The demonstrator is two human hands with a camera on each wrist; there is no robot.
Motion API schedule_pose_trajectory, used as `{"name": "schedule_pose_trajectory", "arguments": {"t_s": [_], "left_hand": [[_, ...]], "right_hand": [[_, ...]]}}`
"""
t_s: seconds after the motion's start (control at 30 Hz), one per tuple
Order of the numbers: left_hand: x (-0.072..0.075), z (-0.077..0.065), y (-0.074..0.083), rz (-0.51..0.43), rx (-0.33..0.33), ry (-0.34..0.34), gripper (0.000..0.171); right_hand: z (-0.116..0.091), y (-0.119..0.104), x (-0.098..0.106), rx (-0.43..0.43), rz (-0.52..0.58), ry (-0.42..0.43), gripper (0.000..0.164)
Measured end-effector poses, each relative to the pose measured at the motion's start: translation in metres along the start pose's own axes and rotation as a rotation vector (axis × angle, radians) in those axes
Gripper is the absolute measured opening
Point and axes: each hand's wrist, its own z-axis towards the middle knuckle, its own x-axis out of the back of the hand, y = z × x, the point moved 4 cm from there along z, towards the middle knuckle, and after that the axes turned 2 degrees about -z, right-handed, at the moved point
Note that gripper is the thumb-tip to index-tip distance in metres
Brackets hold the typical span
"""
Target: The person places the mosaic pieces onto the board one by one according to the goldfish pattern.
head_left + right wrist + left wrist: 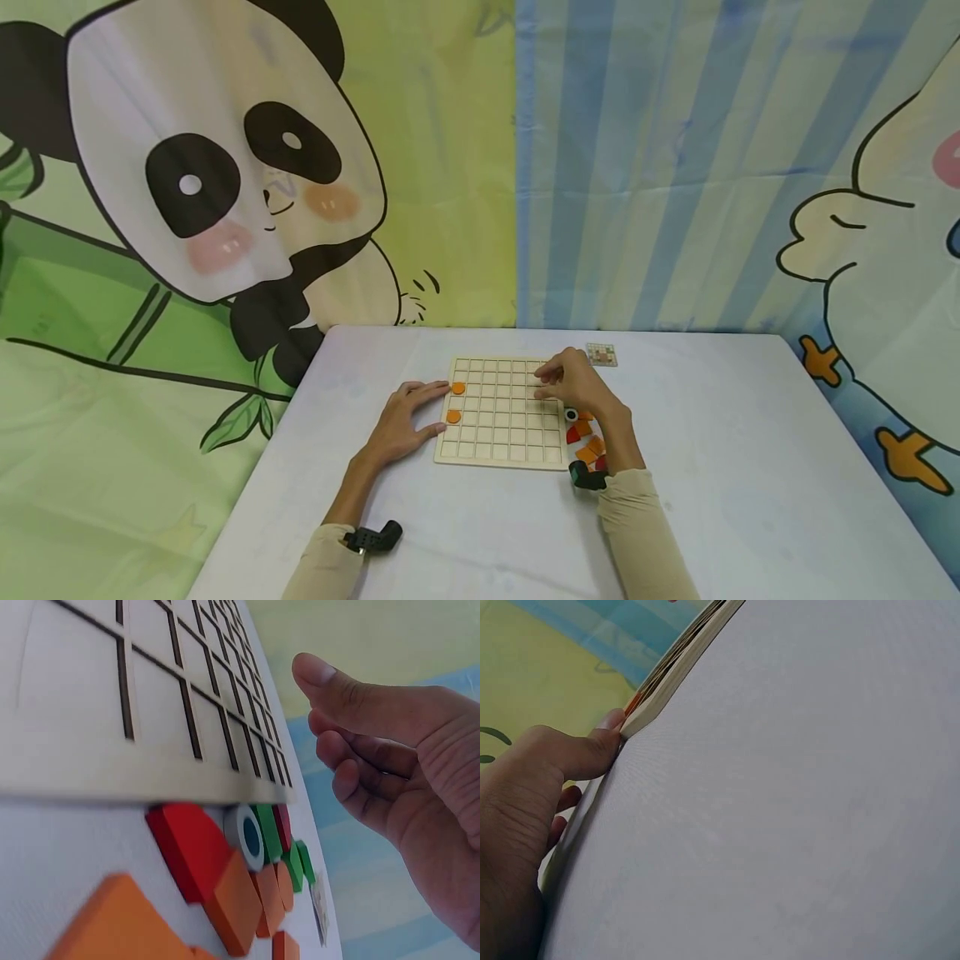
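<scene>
Printed fabric hung behind the scene: a yellow-green sheet with a large cartoon panda (225, 79) on the left, a pale blue striped sheet (637, 167) on the right. Before them stood a white cloth-covered worktop (750, 467), and on it lay a pale wooden square board with a raised grid (506, 417). Two flat orange discs (453, 417) sat on its leftmost column, apart from each other.

The person's left hand (405, 421) was spread, index finger and thumb reaching to the board's left edge, nothing gripped. Above the board's right side hovered the right hand (576, 383), its fingers loosely bent with thumb and fingertips apart; no piece showed between them.

Just beside the board's right edge, partly under that arm, lay a loose cluster of thick coloured pieces: red (191, 851), orange (236, 904) and green (268, 834), plus a white ring with a dark centre (245, 838). Farther back, near the right hand, was a small printed card (602, 355).
</scene>
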Motion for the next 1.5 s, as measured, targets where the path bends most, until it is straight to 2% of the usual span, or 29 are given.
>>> {"name": "schedule_pose_trajectory", "arguments": {"t_s": [0.33,0.6,1.1,1.3,1.5], "left_hand": [[0.002,0.0,0.003,-0.017,-0.013,0.014,0.071],[0.002,0.001,0.003,-0.023,-0.009,0.009,0.07],[0.001,0.0,0.005,-0.022,-0.008,0.011,0.07],[0.001,0.001,0.006,-0.029,-0.011,0.009,0.069],[0.001,0.001,0.005,-0.029,-0.006,0.009,0.069]], "right_hand": [[-0.014,0.014,0.023,-0.051,-0.039,0.022,0.03],[-0.026,0.028,0.035,-0.129,-0.066,0.038,0.026],[-0.044,0.049,0.046,-0.186,-0.132,0.034,0.021],[-0.048,0.053,0.043,-0.239,-0.12,-0.012,0.021],[-0.048,0.052,0.042,-0.239,-0.113,-0.042,0.022]]}}
